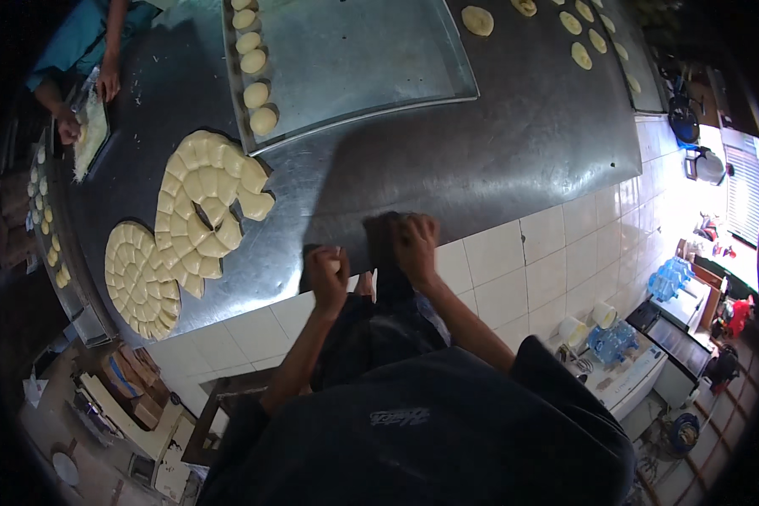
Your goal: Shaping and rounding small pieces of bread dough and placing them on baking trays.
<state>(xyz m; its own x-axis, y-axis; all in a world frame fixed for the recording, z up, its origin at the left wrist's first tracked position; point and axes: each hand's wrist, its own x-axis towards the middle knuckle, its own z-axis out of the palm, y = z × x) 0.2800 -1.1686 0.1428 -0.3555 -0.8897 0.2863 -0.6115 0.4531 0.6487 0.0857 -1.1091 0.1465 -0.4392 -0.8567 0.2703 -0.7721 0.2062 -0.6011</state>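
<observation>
My left hand (328, 271) is curled around a pale dough piece (336, 261) at the near edge of the steel worktop (481, 169). To its right, my right hand (415, 240) has curled fingers over the same edge; whatever lies under them is hidden. Left of my hands lie cut dough pieces packed into rounded clusters (207, 181), (142, 278). Beyond, a metal tray (371, 126) holds a row of round dough balls (255, 94) along its left side.
A co-worker's hands (67, 122) are at a narrow tray of white material (90, 143) upper left. Flattened dough rounds (477, 21) lie at upper right, more pieces (42, 194) far left. Tiled wall (548, 253) drops below the edge; blue water bottles (611, 341) stand lower right.
</observation>
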